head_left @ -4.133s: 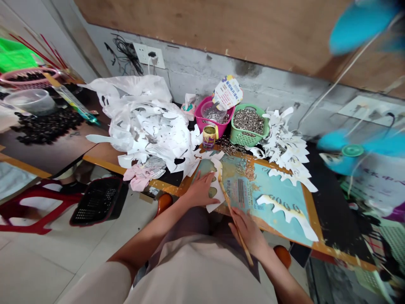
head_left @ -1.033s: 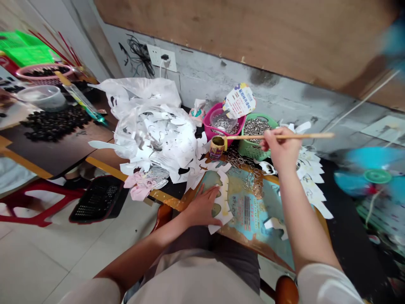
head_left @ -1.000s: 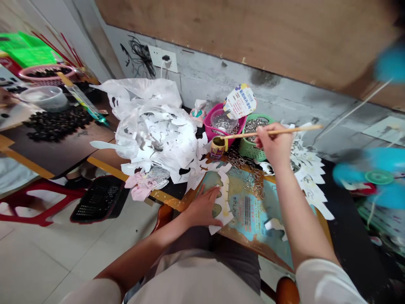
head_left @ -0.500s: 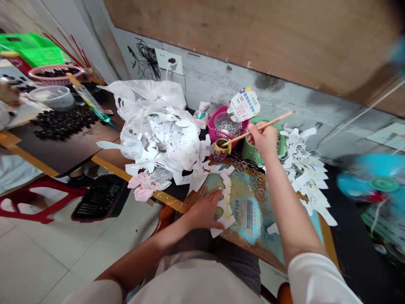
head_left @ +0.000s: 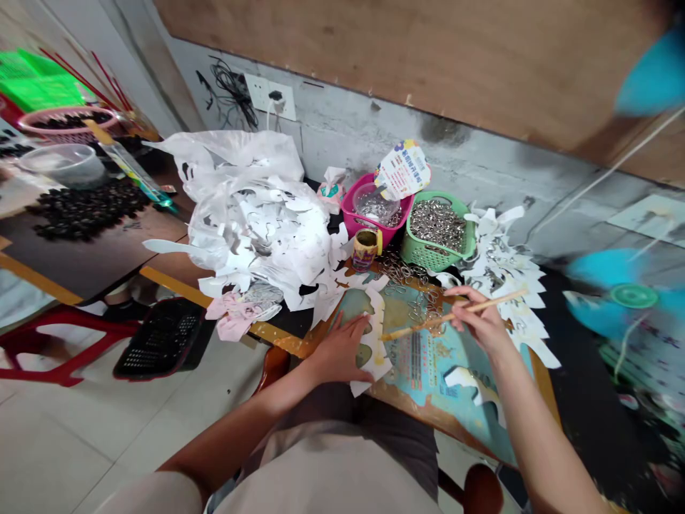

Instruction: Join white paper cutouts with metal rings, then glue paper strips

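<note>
My left hand (head_left: pixel 342 351) lies flat with fingers spread, pressing on a white cut-out piece (head_left: pixel 377 325) with a scalloped edge and yellowish smears. In my right hand (head_left: pixel 479 319) is a thin wooden stick (head_left: pixel 428 323), pinched between thumb and fingers. Its lower tip touches or hovers just over the right edge of the cut-out; I cannot tell which. Behind it stands a small, stained open tin (head_left: pixel 364 250). Loose metal clips (head_left: pixel 422 303) lie on the blue printed board (head_left: pixel 428 357). Another white cut-out (head_left: pixel 471 385) rests by my right forearm.
A green basket (head_left: pixel 409 251) full of metal clips and a pink basket (head_left: pixel 350 218) stand by the wall. White cut-outs (head_left: pixel 514 293) pile up at right, more fill a plastic bag (head_left: pixel 240 153) at left. A blue fan (head_left: pixel 634 294) is far right.
My right hand has brought the stick out of the tin, down and toward me, to the cut-out's edge. My left hand stays on the cut-out. The view has shifted slightly.
</note>
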The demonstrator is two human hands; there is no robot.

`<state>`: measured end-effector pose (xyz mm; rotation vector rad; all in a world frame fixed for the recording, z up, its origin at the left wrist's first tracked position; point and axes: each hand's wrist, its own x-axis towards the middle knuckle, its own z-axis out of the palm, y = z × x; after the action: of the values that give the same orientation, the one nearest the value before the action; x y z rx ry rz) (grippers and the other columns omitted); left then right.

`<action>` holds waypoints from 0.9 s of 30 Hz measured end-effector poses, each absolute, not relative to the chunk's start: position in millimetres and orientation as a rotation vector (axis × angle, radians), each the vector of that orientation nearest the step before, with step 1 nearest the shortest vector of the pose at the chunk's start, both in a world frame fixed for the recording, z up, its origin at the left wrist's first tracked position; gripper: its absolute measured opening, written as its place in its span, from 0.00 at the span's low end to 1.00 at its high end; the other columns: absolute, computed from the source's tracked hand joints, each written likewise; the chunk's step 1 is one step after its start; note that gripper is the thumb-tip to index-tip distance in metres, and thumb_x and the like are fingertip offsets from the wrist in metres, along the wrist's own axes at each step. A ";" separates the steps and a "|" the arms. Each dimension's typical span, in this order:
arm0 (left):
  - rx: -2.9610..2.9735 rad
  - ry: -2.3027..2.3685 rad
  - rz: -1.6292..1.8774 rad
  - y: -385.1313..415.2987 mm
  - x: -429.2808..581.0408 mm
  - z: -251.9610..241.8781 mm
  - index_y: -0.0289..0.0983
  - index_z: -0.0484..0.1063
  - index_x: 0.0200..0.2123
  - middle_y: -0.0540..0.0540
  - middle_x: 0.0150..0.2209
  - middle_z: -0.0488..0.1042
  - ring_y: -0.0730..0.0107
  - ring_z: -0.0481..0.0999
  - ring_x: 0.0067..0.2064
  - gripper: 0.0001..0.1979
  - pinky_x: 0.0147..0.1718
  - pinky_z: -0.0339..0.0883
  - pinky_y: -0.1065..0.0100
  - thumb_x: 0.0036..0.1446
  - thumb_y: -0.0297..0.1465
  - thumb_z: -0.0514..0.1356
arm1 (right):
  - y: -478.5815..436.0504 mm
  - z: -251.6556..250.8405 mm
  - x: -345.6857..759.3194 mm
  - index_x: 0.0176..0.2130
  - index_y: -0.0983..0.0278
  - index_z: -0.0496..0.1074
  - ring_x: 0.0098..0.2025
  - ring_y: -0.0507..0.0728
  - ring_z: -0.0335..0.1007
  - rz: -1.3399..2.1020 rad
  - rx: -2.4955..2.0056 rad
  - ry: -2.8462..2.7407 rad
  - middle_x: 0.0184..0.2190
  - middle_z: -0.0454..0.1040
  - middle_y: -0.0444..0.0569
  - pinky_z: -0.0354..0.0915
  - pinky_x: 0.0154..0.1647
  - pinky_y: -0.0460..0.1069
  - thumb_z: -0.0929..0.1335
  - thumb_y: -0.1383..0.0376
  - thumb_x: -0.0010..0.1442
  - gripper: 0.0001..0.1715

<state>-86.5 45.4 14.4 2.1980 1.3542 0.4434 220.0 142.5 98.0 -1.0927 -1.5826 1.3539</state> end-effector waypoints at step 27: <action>2.234 1.356 0.476 45.4 -86.4 8.1 0.39 0.42 0.68 0.32 0.68 0.56 0.47 0.53 0.70 0.62 0.69 0.28 0.45 0.38 0.51 0.72 | 113.0 56.1 230.9 0.26 0.63 0.81 0.18 0.53 0.67 1.568 -1.137 -1.480 0.18 0.75 0.47 0.64 0.19 0.47 0.72 0.65 0.48 0.06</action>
<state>-86.4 45.4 8.1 2.2344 1.3558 0.4759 230.9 113.0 56.1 -1.1368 -1.4801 1.5681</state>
